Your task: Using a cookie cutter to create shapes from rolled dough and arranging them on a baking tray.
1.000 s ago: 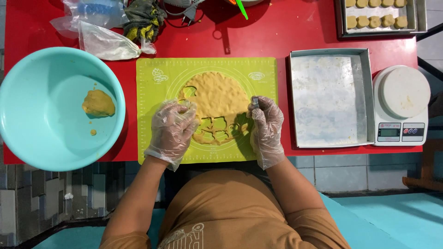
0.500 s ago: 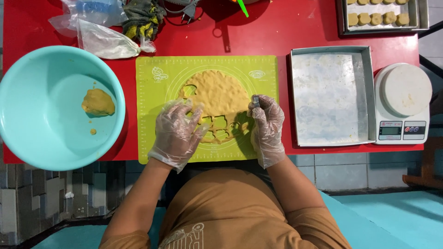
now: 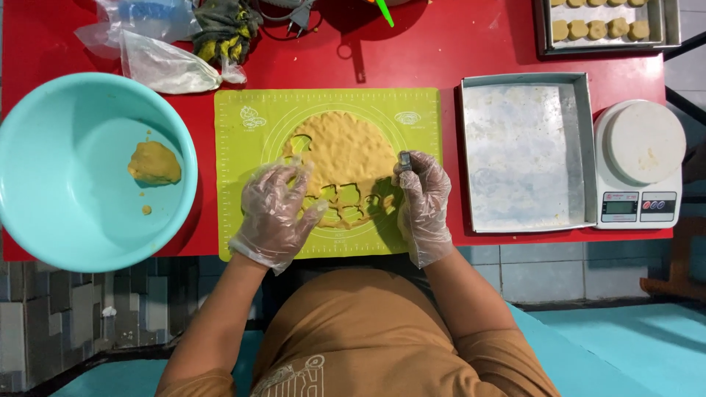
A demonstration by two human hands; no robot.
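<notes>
left hand (image 3: 278, 212) rests on the dough (image 3: 344, 158), fingers spread; right hand (image 3: 423, 195) fingers pinching a small cutter (image 3: 404, 159).

My table (image 3: 456, 44) has a red top. Directly on it in front of me lies the green silicone baking mat (image 3: 243, 220). To my left sits the big turquoise plastic bowl (image 3: 44, 147), overhanging the near edge. Right of the mat is an empty metal baking tray (image 3: 585, 147), then the white kitchen scale (image 3: 640, 162). At the far edge lie clear plastic bags (image 3: 158, 62), a crumpled cloth (image 3: 224, 29) and another tray (image 3: 544, 29) with cut cookies.
</notes>
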